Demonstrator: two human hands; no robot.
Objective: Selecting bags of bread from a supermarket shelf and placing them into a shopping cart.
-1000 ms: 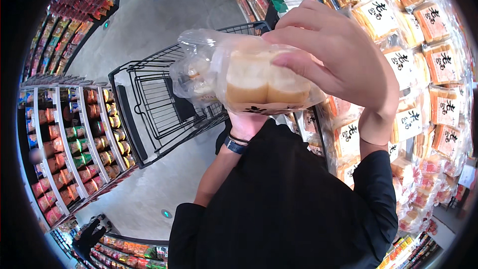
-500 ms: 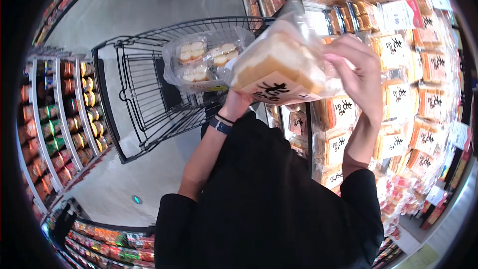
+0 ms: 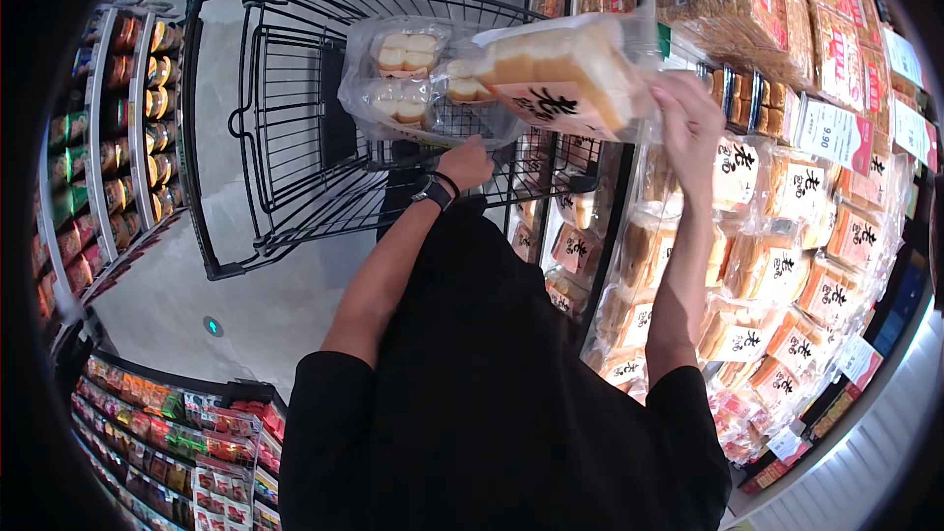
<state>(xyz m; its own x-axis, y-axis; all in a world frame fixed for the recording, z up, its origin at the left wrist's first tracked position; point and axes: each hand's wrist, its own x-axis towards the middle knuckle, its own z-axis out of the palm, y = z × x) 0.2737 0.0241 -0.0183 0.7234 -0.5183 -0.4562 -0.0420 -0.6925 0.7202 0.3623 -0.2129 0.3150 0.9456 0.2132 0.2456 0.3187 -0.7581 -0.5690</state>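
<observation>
My right hand [image 3: 685, 118] pinches the gathered end of a packaged loaf of sliced bread [image 3: 551, 74], which has a clear wrapper and a pale label. The loaf is tilted over the near side of the cart, partly covering the opening of a clear plastic bag [image 3: 359, 103]. Inside that bag show several small wrapped packs of bread rolls [image 3: 405, 54]. My left hand [image 3: 466, 165], with a dark watch and band on its wrist, is closed at the bag's near edge; its fingertips are partly hidden.
A black wire shopping cart [image 3: 258, 236] stands ahead of me. To the right, a display holds several packaged loaves [image 3: 767, 270], with price cards [image 3: 831, 133] and stacked large brown packs [image 3: 713, 5]. Shelves of packaged goods [image 3: 118, 152] line the left.
The loaf has moved forward, away from my left hand, and now hangs from my right hand at the bag. My left hand has shifted to the bag's near edge.
</observation>
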